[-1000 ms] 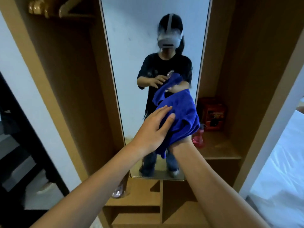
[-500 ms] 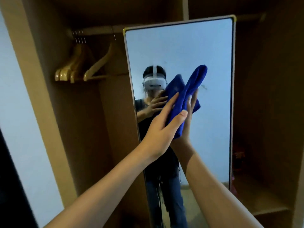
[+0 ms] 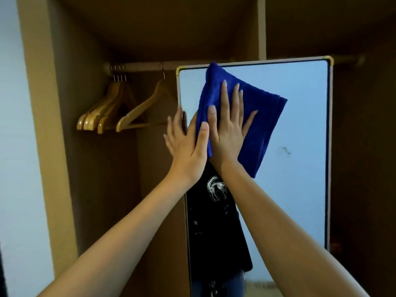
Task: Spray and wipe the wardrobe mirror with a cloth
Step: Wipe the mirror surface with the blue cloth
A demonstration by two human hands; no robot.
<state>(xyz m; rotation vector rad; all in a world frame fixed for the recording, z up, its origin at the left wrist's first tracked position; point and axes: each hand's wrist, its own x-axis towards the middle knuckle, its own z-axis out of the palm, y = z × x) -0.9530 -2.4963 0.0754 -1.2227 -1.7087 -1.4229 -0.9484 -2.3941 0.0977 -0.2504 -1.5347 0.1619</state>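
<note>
A tall wardrobe mirror (image 3: 300, 168) with a pale frame stands inside the wooden wardrobe. A folded blue cloth (image 3: 261, 116) lies flat against the mirror's upper left part, its top corner reaching the frame. My right hand (image 3: 229, 129) presses the cloth to the glass with straight, spread fingers. My left hand (image 3: 186, 142) rests flat beside it at the mirror's left edge, its thumb touching the cloth's left border. A dark smudge (image 3: 285, 150) shows on the glass right of the cloth. No spray bottle is in view.
Several wooden hangers (image 3: 111, 112) hang from a rail (image 3: 139, 66) left of the mirror. A wooden side panel (image 3: 42, 125) and a pale wall (image 3: 12, 146) lie further left. The wardrobe's dark right compartment (image 3: 364, 168) is beyond the mirror.
Both hands rose from chest height to the mirror's top. The cloth, bunched and then held upright between my palms, is now spread flat on the glass under my right hand.
</note>
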